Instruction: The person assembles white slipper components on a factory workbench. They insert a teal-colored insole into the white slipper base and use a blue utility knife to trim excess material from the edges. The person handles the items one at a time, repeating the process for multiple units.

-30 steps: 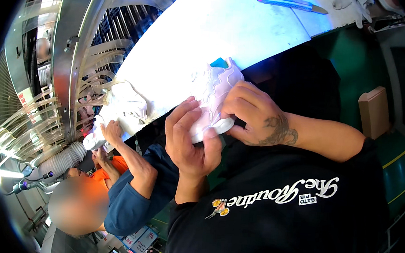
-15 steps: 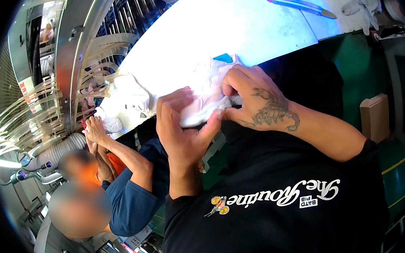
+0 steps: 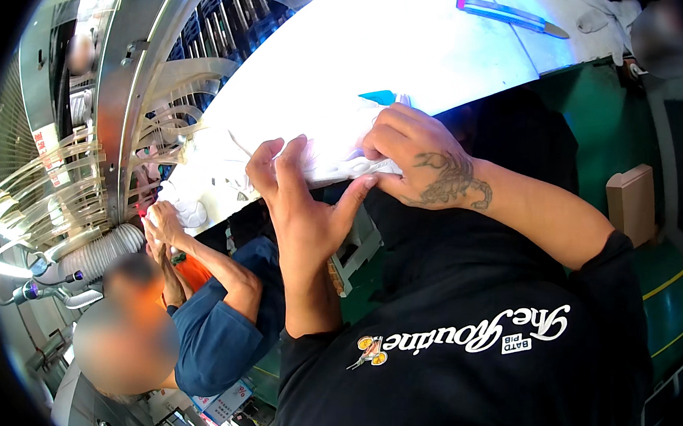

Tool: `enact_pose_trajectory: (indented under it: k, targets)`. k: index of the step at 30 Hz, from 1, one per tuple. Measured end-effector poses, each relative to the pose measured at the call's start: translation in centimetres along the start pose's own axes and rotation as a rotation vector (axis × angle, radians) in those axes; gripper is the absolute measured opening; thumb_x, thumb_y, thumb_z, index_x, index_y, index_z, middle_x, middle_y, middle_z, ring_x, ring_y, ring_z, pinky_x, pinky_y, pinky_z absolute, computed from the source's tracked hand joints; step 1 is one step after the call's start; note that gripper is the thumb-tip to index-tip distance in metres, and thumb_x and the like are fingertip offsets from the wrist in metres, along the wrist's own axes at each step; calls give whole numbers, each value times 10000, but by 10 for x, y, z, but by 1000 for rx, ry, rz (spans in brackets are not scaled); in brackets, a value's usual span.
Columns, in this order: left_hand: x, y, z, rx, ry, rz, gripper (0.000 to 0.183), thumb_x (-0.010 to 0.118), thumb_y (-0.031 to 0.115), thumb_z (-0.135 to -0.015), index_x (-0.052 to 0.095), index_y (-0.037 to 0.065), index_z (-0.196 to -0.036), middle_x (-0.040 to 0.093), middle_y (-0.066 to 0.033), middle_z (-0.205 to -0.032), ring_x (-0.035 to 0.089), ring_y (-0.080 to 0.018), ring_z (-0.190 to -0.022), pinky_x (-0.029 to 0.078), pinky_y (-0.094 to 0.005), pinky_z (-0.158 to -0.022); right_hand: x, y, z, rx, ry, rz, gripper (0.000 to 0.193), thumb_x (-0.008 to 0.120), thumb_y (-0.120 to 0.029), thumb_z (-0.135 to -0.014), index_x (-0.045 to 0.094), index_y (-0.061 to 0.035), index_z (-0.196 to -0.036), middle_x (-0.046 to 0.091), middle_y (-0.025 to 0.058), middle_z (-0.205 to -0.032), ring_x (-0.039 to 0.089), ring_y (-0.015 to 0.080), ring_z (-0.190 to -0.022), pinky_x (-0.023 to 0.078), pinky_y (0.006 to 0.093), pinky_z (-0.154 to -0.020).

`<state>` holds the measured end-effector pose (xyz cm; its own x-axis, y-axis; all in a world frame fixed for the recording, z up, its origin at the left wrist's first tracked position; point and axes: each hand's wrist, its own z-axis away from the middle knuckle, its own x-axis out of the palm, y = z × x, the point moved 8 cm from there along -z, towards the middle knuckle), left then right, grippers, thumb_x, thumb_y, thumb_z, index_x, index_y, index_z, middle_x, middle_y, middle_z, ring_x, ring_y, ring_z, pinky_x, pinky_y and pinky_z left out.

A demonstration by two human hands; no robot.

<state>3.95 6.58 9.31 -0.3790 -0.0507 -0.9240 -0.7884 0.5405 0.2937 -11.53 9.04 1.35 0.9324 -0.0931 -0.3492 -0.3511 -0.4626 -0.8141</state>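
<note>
At the near edge of the white table (image 3: 287,90), a white shoe (image 3: 345,154) lies tilted, its pale sole edge facing me. Inside its opening shows a teal piece (image 3: 378,97). My right hand (image 3: 421,151), tattooed on the back, is closed around the right part of the shoe, fingers curled over it and thumb at the sole edge. My left hand (image 3: 307,199) spans the left end with fingers spread wide; its thumb rests by the sole edge close to the right thumb. The contact under its fingertips is partly hidden.
A brush (image 3: 513,18) lies at the table's far right, near white gloves (image 3: 605,18). Left, a co-worker's hands (image 3: 162,224) hold another white shoe (image 3: 191,212). Metal machinery with clear hoses (image 3: 67,166) borders the far left. A cardboard box (image 3: 631,203) stands right.
My left fingers have lifted and spread apart from their closer wrap around the shoe. The shoe's sole edge has turned more into view. My right hand has shifted slightly left.
</note>
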Motion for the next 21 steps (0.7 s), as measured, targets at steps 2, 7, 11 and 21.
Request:
enact_pose_trajectory:
  k: [2,7,11,21]
  targets:
    - [3,-9,0,-19,19,32,854,1034,378,-728,605,-2,-1362,464,-251,-1379,517,-427,-1281,499,-508,-1053,3,1,-2,-28,16,-17,330,915,-129,-797,694,-67,-1034,678,94,-1045,662,307,-989,546,418,-827]
    - [10,-22,-1,-25,50,37,833,1034,351,-693,620,-6,-1321,446,-233,-1346,506,-403,-1265,509,-504,-1034,3,3,-11,-71,72,5,313,915,-114,-783,701,-67,-1007,711,81,-1026,677,287,-942,556,395,-795]
    - [9,-19,-2,-62,62,1,795,1000,315,-700,619,-20,-1312,426,-242,-1348,493,-410,-1270,506,-504,-1037,3,-1,-15,-66,66,26,320,918,-111,-781,696,-66,-1007,712,80,-1005,686,283,-912,559,381,-772]
    - [30,-43,4,-193,192,114,628,916,256,-803,609,-42,-1263,399,-265,-1368,476,-426,-1286,478,-522,-1049,11,10,-21,170,60,111,436,914,-187,-804,619,-73,-1105,656,102,-1029,669,300,-935,551,416,-820]
